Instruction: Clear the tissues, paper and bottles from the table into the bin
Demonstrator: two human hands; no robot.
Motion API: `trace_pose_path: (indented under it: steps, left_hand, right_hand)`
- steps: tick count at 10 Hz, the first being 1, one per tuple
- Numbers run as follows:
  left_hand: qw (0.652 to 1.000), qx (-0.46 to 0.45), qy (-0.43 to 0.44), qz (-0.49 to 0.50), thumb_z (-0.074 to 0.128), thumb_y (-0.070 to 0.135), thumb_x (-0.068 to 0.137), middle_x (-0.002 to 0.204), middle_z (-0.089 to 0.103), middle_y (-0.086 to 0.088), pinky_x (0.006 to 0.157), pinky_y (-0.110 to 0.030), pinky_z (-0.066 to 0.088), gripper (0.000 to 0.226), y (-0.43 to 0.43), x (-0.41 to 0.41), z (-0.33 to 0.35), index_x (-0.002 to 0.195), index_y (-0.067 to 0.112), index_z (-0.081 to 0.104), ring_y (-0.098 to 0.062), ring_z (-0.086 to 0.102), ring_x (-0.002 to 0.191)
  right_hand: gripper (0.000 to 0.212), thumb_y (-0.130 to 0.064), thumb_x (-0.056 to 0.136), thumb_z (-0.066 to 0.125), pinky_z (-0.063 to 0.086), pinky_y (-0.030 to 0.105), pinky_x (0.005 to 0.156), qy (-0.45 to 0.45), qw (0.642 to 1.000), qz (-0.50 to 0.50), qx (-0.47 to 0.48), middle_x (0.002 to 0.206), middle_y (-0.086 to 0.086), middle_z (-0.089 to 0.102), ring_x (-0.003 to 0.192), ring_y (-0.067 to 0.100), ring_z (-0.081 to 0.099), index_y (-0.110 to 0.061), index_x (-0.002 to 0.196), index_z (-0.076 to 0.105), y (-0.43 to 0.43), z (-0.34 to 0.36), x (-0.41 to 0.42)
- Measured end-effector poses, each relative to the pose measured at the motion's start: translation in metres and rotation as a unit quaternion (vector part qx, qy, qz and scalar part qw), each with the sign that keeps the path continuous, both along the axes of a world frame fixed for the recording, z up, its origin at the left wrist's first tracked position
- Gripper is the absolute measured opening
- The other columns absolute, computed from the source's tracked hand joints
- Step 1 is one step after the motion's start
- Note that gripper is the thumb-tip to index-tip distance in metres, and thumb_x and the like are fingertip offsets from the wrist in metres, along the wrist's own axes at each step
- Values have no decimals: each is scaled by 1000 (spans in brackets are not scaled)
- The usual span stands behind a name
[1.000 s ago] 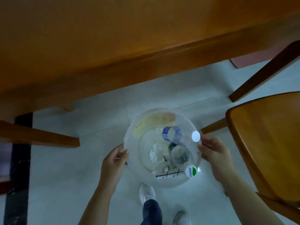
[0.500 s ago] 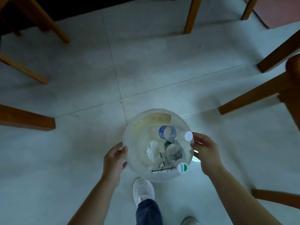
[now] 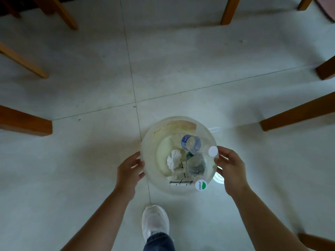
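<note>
A round translucent bin [image 3: 150,142] sits low over the tiled floor, seen from above. Inside lie a clear bottle with a blue label [image 3: 191,143] and white cap, a second clear bottle [image 3: 195,164] whose cap carries a green mark, a crumpled white tissue [image 3: 174,160] and a paper with black lines [image 3: 181,182]. My left hand [image 3: 129,169] presses the bin's left wall. My right hand [image 3: 231,169] curls around its right wall, just below the white cap.
Wooden furniture legs ring the spot: one at the left [image 3: 25,122], one at the right [image 3: 297,113], others at the top [image 3: 228,9]. My white shoe [image 3: 155,223] stands just behind the bin.
The orange table top has left the view, which now shows floor and legs. The bin has gone down toward the floor, both hands staying on its sides.
</note>
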State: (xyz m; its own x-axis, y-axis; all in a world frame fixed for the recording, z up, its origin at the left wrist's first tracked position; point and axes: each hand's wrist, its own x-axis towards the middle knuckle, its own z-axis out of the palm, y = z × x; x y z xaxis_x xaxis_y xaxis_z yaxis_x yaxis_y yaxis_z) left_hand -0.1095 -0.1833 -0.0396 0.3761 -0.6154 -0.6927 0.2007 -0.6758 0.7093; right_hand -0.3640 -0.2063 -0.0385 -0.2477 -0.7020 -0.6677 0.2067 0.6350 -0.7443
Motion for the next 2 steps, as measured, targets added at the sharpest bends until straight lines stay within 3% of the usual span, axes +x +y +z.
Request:
trace_pose_path:
  steps: [1, 2]
  left_hand:
    - [1000, 6, 3, -1, 59, 0, 82, 91, 57, -8, 65, -29, 47, 37, 0, -2, 4, 116, 14, 59, -15, 56, 82]
    - [999, 19, -34, 2, 65, 11, 81, 98, 60, -5, 72, -33, 46, 38, 6, -3, 14, 118, 16, 57, -14, 56, 88]
  right_hand:
    - [35, 12, 78, 53, 50, 41, 82, 6, 1000, 19, 10, 111, 10, 63, 107, 31, 57, -11, 104, 61, -4, 4, -3]
    - [35, 6, 79, 57, 42, 34, 83, 70, 997, 32, 17, 116, 4, 60, 108, 25, 53, -17, 105, 61, -3, 17, -5]
